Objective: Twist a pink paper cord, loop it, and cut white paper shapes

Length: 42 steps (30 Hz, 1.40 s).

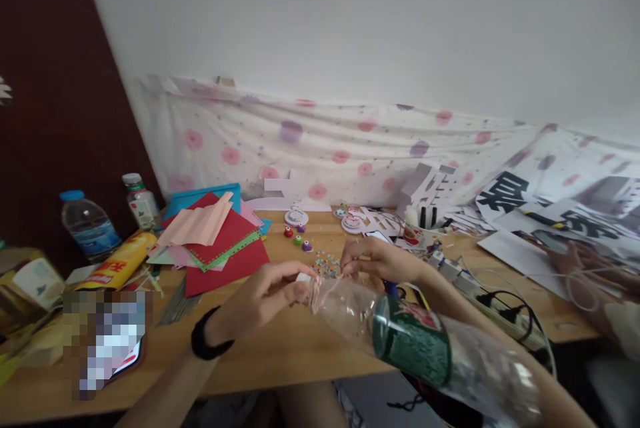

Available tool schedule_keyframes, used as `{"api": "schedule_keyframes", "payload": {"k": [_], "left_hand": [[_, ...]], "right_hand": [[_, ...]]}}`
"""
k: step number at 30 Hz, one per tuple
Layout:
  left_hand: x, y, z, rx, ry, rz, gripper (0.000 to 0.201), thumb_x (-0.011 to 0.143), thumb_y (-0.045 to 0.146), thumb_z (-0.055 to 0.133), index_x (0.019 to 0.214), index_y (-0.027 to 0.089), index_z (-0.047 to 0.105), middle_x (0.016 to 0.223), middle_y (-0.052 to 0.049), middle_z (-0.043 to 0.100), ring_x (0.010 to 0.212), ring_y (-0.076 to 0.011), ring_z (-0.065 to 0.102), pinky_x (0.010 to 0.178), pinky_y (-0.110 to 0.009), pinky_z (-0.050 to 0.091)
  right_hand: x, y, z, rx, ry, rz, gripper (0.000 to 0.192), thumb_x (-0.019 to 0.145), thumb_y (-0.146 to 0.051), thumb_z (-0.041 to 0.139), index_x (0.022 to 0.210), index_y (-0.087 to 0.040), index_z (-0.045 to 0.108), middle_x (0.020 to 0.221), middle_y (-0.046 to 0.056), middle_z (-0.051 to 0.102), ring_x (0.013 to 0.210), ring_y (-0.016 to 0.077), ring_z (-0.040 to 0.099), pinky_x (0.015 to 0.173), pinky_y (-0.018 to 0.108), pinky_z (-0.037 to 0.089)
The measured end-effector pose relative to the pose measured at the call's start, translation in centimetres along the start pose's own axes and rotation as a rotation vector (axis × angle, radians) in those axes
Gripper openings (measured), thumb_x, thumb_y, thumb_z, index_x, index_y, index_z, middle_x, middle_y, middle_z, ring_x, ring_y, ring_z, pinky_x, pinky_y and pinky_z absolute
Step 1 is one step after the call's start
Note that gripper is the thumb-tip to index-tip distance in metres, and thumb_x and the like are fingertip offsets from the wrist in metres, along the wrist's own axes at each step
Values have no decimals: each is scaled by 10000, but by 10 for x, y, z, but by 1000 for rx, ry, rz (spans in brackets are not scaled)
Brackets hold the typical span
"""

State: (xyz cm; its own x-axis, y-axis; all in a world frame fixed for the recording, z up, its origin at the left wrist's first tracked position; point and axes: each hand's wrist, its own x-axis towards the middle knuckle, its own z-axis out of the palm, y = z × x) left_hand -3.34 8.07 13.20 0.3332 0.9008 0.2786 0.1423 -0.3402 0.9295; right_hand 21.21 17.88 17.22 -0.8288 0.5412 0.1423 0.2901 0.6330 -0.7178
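left hand [265,295] pinching plastic bottle [415,341] mouth | right hand [373,260] pinching there too | beads [327,265] just beyond mouth

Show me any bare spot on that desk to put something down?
Bare wood shows along the near edge, between the left hand and the red paper. Another patch lies beside the power strip. The back, around the beads and paper letters, is crowded.

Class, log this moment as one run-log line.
left hand: at bottle mouth | right hand: at bottle mouth | plastic bottle: tilted over table
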Motion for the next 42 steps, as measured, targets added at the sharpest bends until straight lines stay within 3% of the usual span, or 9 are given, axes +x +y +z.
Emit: {"api": "schedule_keyframes", "payload": {"k": [5,9,13,17,22,26,32,38,42], "left_hand": [[16,-3,-1,511,-17,84,213,910,343,534,942,221,705,825,-34,739,738,-198,653,655,-274,452],[30,-11,6,683,153,164,176,896,276,522,917,204,682,858,-76,724,822,-256,648,725,-340,458],[37,-16,19,679,383,196,192,919,266,472,986,188,634,949,-116,712,930,-290,637,804,-396,467],[41,-23,43,622,659,203,234,959,303,429,1101,187,573,1049,-145,701,1007,-286,637,845,-410,483],[41,-25,73,491,861,239,232,967,294,433,1141,204,556,1083,-131,706,1010,-259,663,841,-377,509],[36,-24,85,360,939,267,257,959,288,468,1185,202,557,1123,-132,703,1052,-252,656,882,-377,505],[22,-31,94,74,860,174,338,945,360,511,1256,233,551,1271,-125,643,1149,-266,618,967,-404,485],[16,-28,101,-136,891,135,357,917,440,545,1208,240,599,1259,-96,670,1147,-258,627,962,-372,506],[12,-22,102,-267,814,101,344,895,463,579,1133,226,657,1142,-76,723,1047,-243,664,865,-318,527]], "right_hand": [[14,-33,-15,-626,-149,-73,264,876,-125,526,761,-226,740,633,0,695,657,172,623,639,270,417],[15,-44,8,-1129,78,-23,225,773,-16,567,753,-183,716,666,61,699,672,218,623,652,324,406],[10,-37,46,-1231,502,-144,320,844,4,485,1043,-167,667,701,55,730,789,234,640,849,386,427],[7,-19,74,-1143,838,-336,338,924,-29,461,1187,-201,587,949,51,783,959,231,646,945,401,379],[10,-12,91,-986,1090,-191,199,925,-101,571,1051,-249,613,727,11,740,788,220,665,807,400,352],[12,-21,104,-753,1292,-86,82,928,-166,597,939,-243,622,760,32,727,766,230,635,794,411,338],[4,-26,109,-67,1218,17,167,859,-361,685,768,-245,607,738,26,657,758,238,612,757,393,431],[6,-18,100,388,1219,-78,320,678,-405,840,672,-223,577,703,-21,597,701,176,563,686,302,445],[10,-7,91,548,1117,-179,584,504,-494,917,963,-243,658,962,35,705,962,254,632,878,374,477]]}}
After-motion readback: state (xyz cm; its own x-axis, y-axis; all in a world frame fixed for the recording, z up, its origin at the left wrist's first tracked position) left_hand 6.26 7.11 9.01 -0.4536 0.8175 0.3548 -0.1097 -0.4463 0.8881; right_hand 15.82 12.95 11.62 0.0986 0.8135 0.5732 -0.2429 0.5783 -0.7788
